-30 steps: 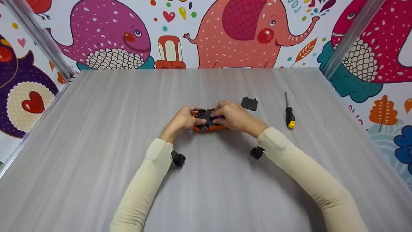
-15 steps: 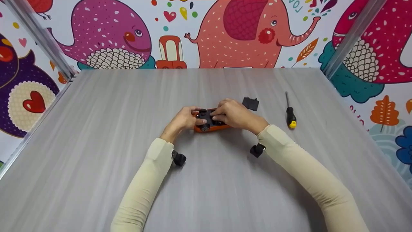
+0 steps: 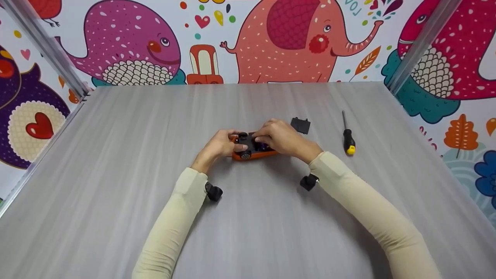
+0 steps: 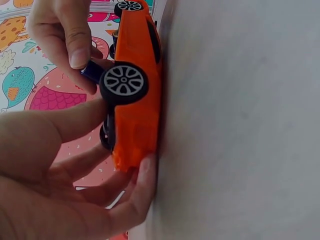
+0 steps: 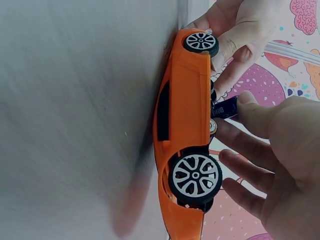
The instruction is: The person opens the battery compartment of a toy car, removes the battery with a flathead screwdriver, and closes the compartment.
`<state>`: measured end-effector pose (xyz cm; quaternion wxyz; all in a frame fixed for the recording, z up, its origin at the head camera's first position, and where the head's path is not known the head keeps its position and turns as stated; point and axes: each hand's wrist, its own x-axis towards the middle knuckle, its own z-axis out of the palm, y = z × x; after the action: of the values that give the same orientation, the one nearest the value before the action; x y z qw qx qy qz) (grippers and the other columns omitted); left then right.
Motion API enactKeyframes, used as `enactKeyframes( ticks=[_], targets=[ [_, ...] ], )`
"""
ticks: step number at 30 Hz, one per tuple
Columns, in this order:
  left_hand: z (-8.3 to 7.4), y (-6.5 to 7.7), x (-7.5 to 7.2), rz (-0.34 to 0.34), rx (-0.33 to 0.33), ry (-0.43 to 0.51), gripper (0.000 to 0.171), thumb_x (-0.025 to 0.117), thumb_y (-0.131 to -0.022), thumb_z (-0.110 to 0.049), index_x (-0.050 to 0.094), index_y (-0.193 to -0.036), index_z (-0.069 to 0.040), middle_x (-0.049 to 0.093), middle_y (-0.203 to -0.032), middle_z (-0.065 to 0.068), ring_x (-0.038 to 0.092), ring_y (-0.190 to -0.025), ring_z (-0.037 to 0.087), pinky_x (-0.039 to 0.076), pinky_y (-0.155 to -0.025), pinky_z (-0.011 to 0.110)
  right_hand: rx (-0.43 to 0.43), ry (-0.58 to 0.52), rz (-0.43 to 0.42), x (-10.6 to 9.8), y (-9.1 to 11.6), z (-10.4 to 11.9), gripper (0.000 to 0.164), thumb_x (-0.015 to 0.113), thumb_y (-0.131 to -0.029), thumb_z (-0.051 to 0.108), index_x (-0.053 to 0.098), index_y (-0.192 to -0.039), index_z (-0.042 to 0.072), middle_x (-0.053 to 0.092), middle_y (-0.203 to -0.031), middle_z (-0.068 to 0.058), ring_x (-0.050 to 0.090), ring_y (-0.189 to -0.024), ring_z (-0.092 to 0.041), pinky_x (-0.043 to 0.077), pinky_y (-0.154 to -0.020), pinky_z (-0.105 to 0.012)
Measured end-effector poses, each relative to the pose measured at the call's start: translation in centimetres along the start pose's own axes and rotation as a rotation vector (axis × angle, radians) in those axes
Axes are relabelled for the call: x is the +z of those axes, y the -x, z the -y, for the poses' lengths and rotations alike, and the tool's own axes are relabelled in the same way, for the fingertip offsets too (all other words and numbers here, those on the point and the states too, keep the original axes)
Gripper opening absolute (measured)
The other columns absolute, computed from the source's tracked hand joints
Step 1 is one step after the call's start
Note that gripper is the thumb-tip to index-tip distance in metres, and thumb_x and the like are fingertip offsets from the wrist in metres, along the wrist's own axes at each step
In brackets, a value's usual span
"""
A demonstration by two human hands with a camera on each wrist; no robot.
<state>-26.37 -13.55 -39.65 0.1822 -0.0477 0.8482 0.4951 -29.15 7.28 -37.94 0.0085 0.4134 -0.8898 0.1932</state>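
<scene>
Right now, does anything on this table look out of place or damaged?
Nothing looks damaged, but the toy car is upside down, wheels up, and a dark battery pinched in the right hand juts aslant from the car's underside. A black panel lies loose on the table.

Bright, even light; soft shadows on table (image 3: 248,232); wrist views hazy, battery (image 5: 226,107) print perhaps defocused.

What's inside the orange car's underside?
A battery end shows in the orange car; the right grip pinches a dark blue battery jutting out. Contents beneath that grip are hidden.
</scene>
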Motion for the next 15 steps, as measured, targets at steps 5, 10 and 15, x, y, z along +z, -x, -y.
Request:
enactKeyframes(
  ticks=[5,10,15],
  targets=[
    [0.07,0.03,-0.03,0.001,0.001,0.022,0.054,0.073,-0.091,-0.012,0.055,-0.142,-0.012,0.049,-0.152,0.019,0.052,-0.132,0.029,0.044,-0.114,0.039,0.011,0.024,-0.013,0.19,0.1,0.02,0.022,0.064,-0.099,0.019,0.077,-0.113,0.009,0.076,-0.105,-0.009,0.064,-0.104,-0.027,0.054,-0.098,-0.044],
    [0.18,0.01,-0.05,0.006,-0.002,0.032,0.055,0.074,-0.091,-0.012,0.055,-0.142,-0.013,0.051,-0.149,0.019,0.055,-0.127,0.029,0.048,-0.109,0.037,0.013,0.041,-0.027,0.41,0.21,0.15,0.023,0.061,-0.1,0.02,0.076,-0.113,0.008,0.076,-0.106,-0.009,0.066,-0.104,-0.026,0.053,-0.099,-0.047],
    [0.19,-0.01,-0.12,0.02,0.006,0.035,0.054,0.073,-0.091,-0.012,0.055,-0.142,-0.012,0.05,-0.15,0.019,0.056,-0.126,0.028,0.05,-0.105,0.035,0.039,0.06,-0.034,0.39,0.13,0.44,0.024,0.062,-0.1,0.022,0.075,-0.114,0.008,0.076,-0.108,-0.008,0.069,-0.104,-0.025,0.053,-0.095,-0.046]
  ],
)
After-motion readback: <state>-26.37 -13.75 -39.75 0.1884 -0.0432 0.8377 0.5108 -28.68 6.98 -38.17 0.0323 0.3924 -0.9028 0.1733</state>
